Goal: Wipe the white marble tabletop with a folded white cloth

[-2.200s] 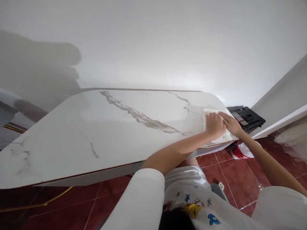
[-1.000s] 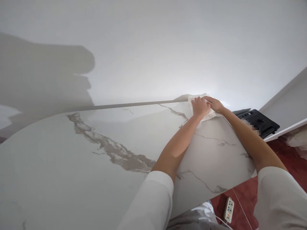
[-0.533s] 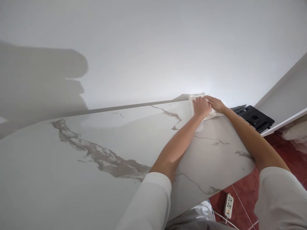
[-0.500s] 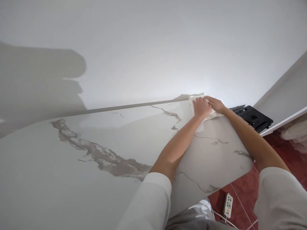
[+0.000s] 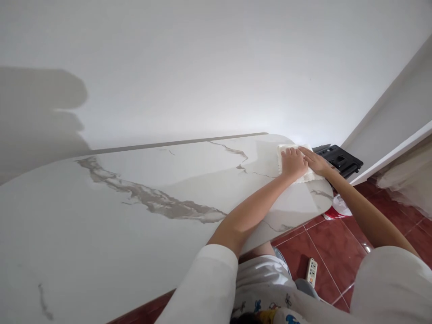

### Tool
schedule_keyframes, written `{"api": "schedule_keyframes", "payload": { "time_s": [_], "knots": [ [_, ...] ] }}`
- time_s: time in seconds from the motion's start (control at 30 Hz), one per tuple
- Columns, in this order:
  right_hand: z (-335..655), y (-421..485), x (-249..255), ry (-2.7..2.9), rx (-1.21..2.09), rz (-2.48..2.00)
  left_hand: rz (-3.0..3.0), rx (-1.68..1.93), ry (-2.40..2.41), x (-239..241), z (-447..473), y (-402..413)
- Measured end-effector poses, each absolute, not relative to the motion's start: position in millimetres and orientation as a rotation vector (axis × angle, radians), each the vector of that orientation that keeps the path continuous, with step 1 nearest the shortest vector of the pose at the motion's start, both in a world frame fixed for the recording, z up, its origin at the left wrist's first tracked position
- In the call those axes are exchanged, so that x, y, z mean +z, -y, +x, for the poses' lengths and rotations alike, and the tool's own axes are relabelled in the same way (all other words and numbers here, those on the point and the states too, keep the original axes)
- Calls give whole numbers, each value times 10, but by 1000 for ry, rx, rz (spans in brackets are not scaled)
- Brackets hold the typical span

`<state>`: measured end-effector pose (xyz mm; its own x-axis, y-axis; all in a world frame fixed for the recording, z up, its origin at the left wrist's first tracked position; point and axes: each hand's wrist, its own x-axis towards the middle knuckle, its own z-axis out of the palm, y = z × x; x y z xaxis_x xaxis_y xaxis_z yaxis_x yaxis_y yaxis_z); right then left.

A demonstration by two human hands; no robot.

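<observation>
A white cloth point(image 5: 307, 177) with a scalloped edge lies spread on the right end of the white marbled tabletop point(image 5: 128, 243). My left hand point(image 5: 294, 163) presses down on it with fingers bent and closed against the fabric. Beside it, my right hand point(image 5: 314, 161) rests flat on the cloth, its fingers stretched out toward the left hand's knuckles. Part of the cloth is hidden under both hands.
A white wall point(image 5: 189, 67) rises behind the table, with a narrow gap along its back edge. A black case point(image 5: 340, 159) stands beyond the right end. On the red tiled floor point(image 5: 324, 247) lies a power strip point(image 5: 312, 272); a pale curtain point(image 5: 410, 182) hangs at right.
Both hands and the cloth have moved from the back edge toward the rounded right end of the tabletop. The view has shifted, showing more floor.
</observation>
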<state>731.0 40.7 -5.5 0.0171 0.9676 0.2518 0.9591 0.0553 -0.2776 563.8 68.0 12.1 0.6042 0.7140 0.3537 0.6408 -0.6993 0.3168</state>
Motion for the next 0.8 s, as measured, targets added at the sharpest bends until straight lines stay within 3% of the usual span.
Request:
{"api": "schedule_keyframes", "payload": {
  "time_s": [0.43,0.8],
  "knots": [
    [6948,484,-80,2008,-208,-1948,2736,757,-969,81,5308,14],
    [5982,821,108,1967,-269,-2136,2804,649,-872,112,4541,215]
  ]
}}
